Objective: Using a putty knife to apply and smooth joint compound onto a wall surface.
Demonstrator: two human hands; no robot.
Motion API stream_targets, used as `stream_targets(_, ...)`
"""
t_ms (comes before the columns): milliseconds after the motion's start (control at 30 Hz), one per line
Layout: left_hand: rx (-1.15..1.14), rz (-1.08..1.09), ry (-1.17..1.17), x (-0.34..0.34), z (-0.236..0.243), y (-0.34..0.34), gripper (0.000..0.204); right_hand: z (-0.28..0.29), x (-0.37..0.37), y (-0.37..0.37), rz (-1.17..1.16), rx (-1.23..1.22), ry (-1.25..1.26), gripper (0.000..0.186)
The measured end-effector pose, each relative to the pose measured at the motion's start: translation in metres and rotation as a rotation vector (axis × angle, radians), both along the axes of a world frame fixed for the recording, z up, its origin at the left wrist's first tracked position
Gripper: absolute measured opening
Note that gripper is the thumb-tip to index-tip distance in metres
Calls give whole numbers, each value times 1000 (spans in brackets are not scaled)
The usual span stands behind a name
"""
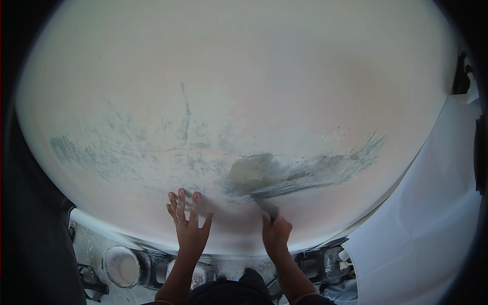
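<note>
Right hand [277,233] wrapped round a grey spreader [268,207], just below the dark grey smear [256,174].

The spreader's tip meets the smear's lower edge; it looks light and fairly stiff, best held by its near end, clear of the possibly slippery smear. Left hand [191,223], empty, fingers splayed, seems to touch the pale curved panel [305,76] below and left of the smear.

This looks like a workshop, most likely one for surface finishing. A big, pale, curved panel [244,101] takes up most of the view, streaked with grey paste [254,173]. Beyond its near edge, everything is spattered — the floor [94,239], a whitish-caked bucket [116,252], black supports [147,265] dusted pale. A white sheet [406,223] spreads along the right — creased.
</note>
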State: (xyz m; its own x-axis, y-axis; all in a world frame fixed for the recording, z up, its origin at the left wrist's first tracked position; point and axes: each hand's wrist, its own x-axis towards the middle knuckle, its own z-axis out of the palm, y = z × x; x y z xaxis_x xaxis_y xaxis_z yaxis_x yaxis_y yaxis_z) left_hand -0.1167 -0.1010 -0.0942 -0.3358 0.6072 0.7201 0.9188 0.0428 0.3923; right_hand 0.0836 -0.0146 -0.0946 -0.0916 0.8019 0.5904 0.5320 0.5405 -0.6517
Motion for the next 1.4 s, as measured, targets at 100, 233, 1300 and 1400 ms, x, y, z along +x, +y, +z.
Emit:
stream_targets(100, -4, 6, -14, -3, 0, -2, 81, 2, -1, 0, 3, -19, -205, 25)
stream_targets(233, -14, 8, 1, -4, -1, -1, 79, -7, 1, 2, -37, 65, -72, 24)
stream_targets(1300, -48, -20, 39, -8, 1, -9, 88, -15, -2, 5, 1, -61, -267, 37)
stream_targets(1400, -53, -33, 32, -14, 0, -11, 86, 18, 7, 15, -81, -63, 177, 35)
